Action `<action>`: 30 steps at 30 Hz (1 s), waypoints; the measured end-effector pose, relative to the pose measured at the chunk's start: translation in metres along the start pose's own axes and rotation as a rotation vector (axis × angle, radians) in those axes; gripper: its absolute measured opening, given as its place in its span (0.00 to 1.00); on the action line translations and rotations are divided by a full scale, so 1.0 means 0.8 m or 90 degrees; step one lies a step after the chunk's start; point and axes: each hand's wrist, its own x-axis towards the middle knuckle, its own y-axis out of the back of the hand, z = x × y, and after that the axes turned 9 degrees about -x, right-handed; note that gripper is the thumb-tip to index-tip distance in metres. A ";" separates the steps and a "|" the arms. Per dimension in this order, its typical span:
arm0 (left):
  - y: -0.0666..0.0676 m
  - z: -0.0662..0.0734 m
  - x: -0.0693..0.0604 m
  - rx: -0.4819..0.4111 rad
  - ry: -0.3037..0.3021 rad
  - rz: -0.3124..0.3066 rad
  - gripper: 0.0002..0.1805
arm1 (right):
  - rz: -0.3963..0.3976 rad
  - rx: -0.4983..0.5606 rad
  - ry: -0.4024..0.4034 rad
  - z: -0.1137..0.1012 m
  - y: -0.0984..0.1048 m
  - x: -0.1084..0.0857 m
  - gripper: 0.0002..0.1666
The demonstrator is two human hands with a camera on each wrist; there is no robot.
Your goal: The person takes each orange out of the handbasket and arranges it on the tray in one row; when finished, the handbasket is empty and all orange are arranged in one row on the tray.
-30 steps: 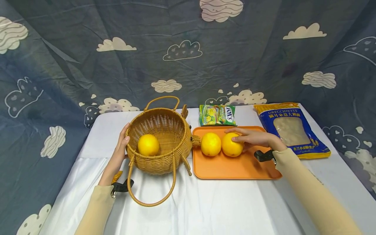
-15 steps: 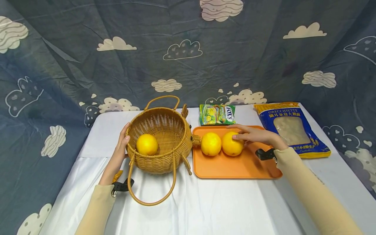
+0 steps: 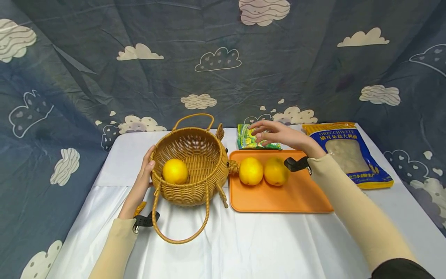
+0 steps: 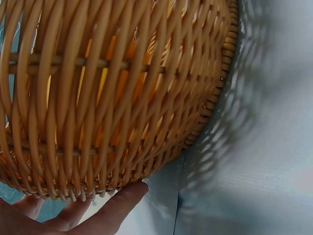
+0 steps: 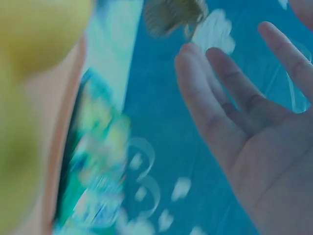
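A wicker basket (image 3: 188, 193) with two handles stands on the left of the table, an orange (image 3: 175, 171) inside it. Against the basket's left wall rests my left hand (image 3: 142, 180); in the left wrist view its extended fingers (image 4: 120, 205) touch the outside of the weave. My right hand (image 3: 278, 133) is raised over the green snack packet (image 3: 245, 137), partly covering it, fingers spread and holding nothing. Two more oranges, a left one (image 3: 251, 171) and a right one (image 3: 276, 171), sit side by side on the orange tray (image 3: 296, 197).
A blue and yellow pasta bag (image 3: 348, 155) lies right of the tray. The basket's woven bird-like head (image 3: 233, 167) reaches the tray's left edge. A dark cloud-patterned curtain (image 3: 167, 81) encloses the back and sides of the white-covered table (image 3: 216, 244).
My right hand has left the right orange and moved up and to the left, over the packet. The orange in the basket rolled slightly left, then settled. My left hand stays on the basket.
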 end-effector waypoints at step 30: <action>-0.001 0.007 0.000 -0.011 0.013 -0.002 0.31 | -0.347 0.019 -0.043 -0.150 -0.136 0.202 0.25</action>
